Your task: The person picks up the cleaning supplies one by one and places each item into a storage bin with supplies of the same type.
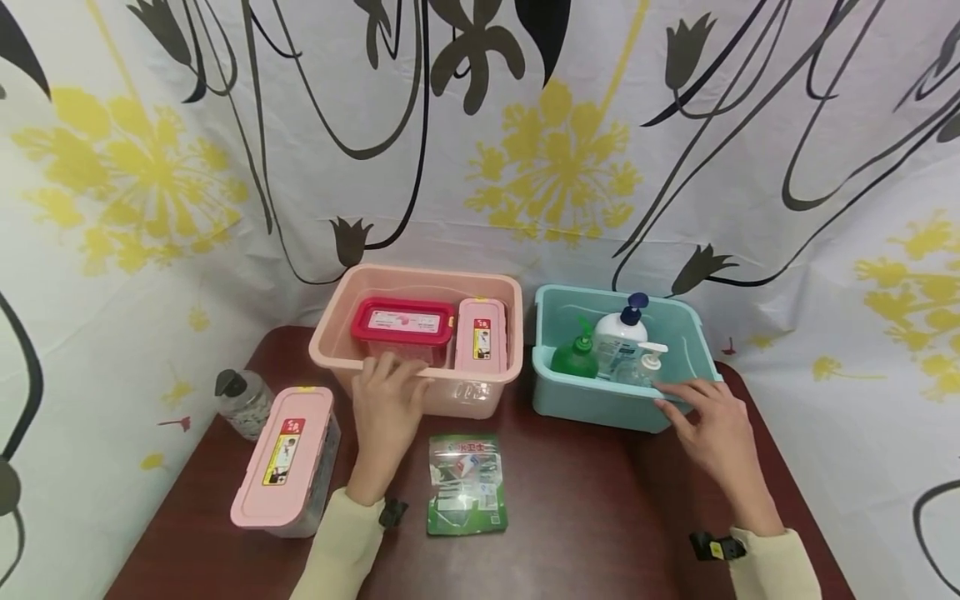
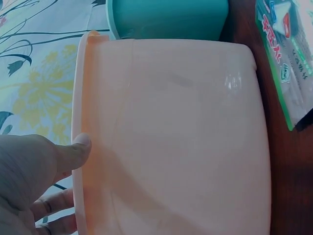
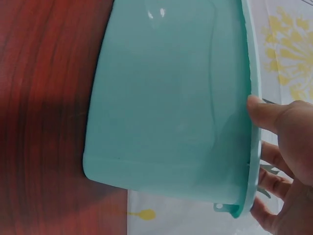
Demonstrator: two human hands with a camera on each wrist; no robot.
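Observation:
My left hand (image 1: 386,408) grips the front rim of a pink plastic bin (image 1: 420,385), thumb outside and fingers over the edge. Inside that bin are a container with a red lid (image 1: 403,322) and a box with a pink lid (image 1: 481,333). At the right, my right hand (image 1: 712,421) pinches the front rim of a teal bin (image 1: 592,404) near its right corner. The teal bin holds a green pump bottle (image 1: 576,358), a white bottle with a blue pump (image 1: 619,335) and a clear bottle with a white pump (image 1: 649,364). In the right wrist view, the thumb presses the teal bin's outer side.
A green and clear pouch (image 1: 467,485) lies on the dark wooden table (image 1: 577,517) between my arms. Left of my left arm stands a pink-lidded box (image 1: 283,458), with a clear bottle with a black cap (image 1: 244,403) behind it. Patterned cloth (image 1: 555,167) hangs behind both bins.

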